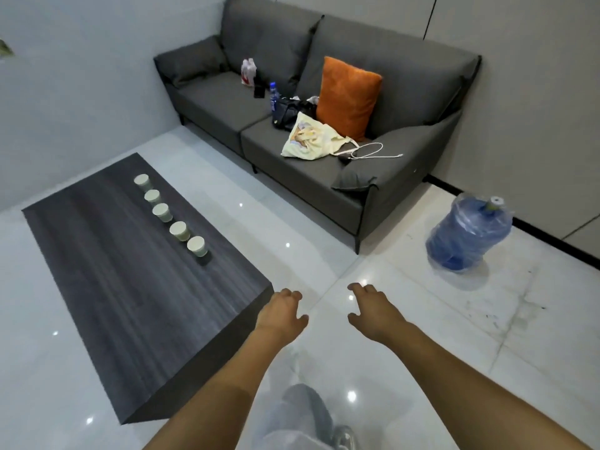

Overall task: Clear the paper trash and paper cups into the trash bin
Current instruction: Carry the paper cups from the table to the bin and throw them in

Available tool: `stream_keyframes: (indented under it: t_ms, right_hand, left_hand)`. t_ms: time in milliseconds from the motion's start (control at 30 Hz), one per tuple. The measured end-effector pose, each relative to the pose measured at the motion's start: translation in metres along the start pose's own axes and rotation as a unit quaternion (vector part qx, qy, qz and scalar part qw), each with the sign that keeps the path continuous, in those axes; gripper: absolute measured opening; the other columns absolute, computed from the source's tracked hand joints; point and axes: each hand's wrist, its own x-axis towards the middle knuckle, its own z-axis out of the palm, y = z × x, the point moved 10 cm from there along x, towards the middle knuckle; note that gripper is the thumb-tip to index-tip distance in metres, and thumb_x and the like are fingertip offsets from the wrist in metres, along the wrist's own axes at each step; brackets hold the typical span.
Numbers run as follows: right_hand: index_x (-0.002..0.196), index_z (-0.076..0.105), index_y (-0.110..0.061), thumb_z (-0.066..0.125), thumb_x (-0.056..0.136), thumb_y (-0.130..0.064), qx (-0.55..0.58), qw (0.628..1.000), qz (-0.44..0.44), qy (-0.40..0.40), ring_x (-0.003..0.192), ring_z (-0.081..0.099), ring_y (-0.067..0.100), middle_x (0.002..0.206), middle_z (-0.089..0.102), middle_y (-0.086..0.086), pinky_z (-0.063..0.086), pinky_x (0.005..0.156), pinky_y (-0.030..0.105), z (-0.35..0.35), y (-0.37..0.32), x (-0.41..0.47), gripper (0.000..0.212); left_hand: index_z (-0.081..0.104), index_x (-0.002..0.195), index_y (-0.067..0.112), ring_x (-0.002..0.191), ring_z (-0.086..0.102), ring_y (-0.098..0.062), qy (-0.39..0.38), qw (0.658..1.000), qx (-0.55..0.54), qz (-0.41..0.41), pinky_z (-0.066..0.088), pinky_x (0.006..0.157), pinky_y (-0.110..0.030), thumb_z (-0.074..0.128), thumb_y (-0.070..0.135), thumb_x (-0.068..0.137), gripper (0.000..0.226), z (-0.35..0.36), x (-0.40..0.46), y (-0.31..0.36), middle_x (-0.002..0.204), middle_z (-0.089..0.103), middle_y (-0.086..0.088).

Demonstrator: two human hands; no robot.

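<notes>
Several pale paper cups [179, 231] stand in a diagonal row on the dark wood-grain coffee table [107, 287], the nearest cup [197, 246] toward the table's right side. My left hand [281, 311] hovers over the table's near right corner, fingers loosely bent, holding nothing. My right hand [373, 308] is stretched out over the white floor, fingers relaxed and empty. No trash bin is in view.
A grey sofa [227, 105] stands behind the table with an orange cushion [349, 97], a cloth bag [308, 141], a black bag, a bottle and a white cable. A blue water jug [467, 235] stands on the tiled floor at right. My leg and shoe show below.
</notes>
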Motion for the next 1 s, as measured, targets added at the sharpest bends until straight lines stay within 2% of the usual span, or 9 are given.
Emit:
stream_keyframes:
  t_ms: [200,600,767,1000]
  right_hand:
    - [0.145,0.025,-0.023,0.052,0.093,-0.027,-0.019,0.998,-0.063,-0.019,0.121,0.043,0.028,0.137,0.040,0.007,0.048,0.093,0.041,-0.040,-0.041,0.119,0.059]
    - [0.146,0.024,-0.024,0.052,0.094,-0.028,-0.077,0.987,-0.128,-0.054,0.126,0.040,0.026,0.142,0.036,0.005,0.047,0.092,0.037,-0.119,-0.115,0.296,0.059]
    - [0.147,0.024,-0.022,0.053,0.094,-0.026,-0.111,0.973,-0.183,-0.085,0.128,0.040,0.028,0.143,0.036,0.007,0.046,0.099,0.040,-0.138,-0.152,0.364,0.060]
    - [0.147,0.024,-0.023,0.053,0.094,-0.026,-0.160,0.941,-0.271,-0.125,0.125,0.042,0.028,0.142,0.038,0.007,0.046,0.096,0.039,-0.162,-0.205,0.456,0.061]
  left_hand:
    - [0.042,0.138,0.015,0.126,0.042,-0.021,0.021,0.998,-0.025,-0.059,0.046,0.095,-0.036,0.054,0.034,0.092,0.052,-0.043,0.094,-0.033,0.136,0.044,-0.003]
    - [0.038,0.141,0.016,0.126,0.041,-0.021,0.049,0.988,-0.068,-0.128,0.046,0.097,-0.035,0.052,0.036,0.093,0.055,-0.136,0.236,-0.090,0.137,0.044,-0.004]
    - [0.038,0.141,0.016,0.125,0.042,-0.022,0.066,0.975,-0.105,-0.184,0.047,0.094,-0.037,0.052,0.037,0.092,0.054,-0.159,0.280,-0.116,0.136,0.044,-0.004]
    - [0.039,0.139,0.016,0.123,0.045,-0.021,0.103,0.941,-0.163,-0.278,0.045,0.095,-0.034,0.054,0.036,0.092,0.053,-0.194,0.331,-0.153,0.137,0.043,-0.005]
